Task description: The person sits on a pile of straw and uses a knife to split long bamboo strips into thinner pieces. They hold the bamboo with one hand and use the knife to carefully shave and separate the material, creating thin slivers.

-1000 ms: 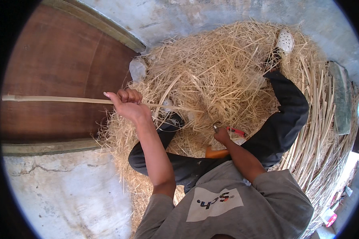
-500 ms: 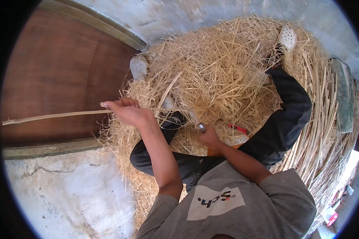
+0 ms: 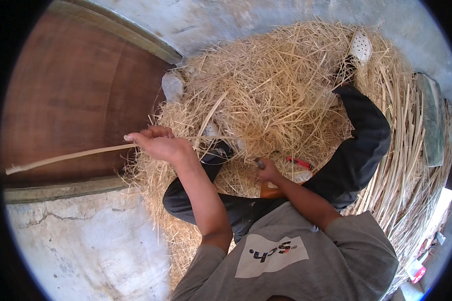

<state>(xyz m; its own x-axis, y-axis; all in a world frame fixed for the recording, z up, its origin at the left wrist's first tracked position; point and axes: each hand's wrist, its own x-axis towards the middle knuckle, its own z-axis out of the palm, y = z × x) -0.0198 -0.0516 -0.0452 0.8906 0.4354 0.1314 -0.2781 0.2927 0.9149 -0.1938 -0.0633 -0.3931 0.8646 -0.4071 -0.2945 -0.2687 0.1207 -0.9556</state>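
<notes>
1. Holding a long pale strip (image 3: 70, 157) crosswise, your left hand (image 3: 158, 144) was palm up above the left edge of the straw pile (image 3: 281, 75), its fingers curled around the strip. One end stuck out left of the pile, in front of the brown door (image 3: 75, 90), and the other ran inward over the straw. Gripping it partway along probably helped you balance such a long piece.

2. Your right hand (image 3: 270, 171) was closed on a tool (image 3: 260, 163) with a grey metal end, above the near part of the pile. That position likely brought the tool close to the strip's inner end; I could not tell whether the two touched.

3. Your hands were well apart, perhaps to give the strip room between them.

4. Your bent legs (image 3: 359, 155) were spread around the near part of the pile, probably to leave a working space. One white shoe (image 3: 360, 47) rested at its far right.

5. A red object (image 3: 300, 162) and a partly covered orange object (image 3: 270, 190) lay at the near part of the pile, seemingly within reach.

6. The pile itself was loose, dry and tangled. A whitish lump (image 3: 173, 86) sat at its far left; long stalks (image 3: 386, 185) lay along its right side, with a green slab (image 3: 432, 123) beyond.

7. Behind the pile stood a stained wall (image 3: 236, 17).
</notes>
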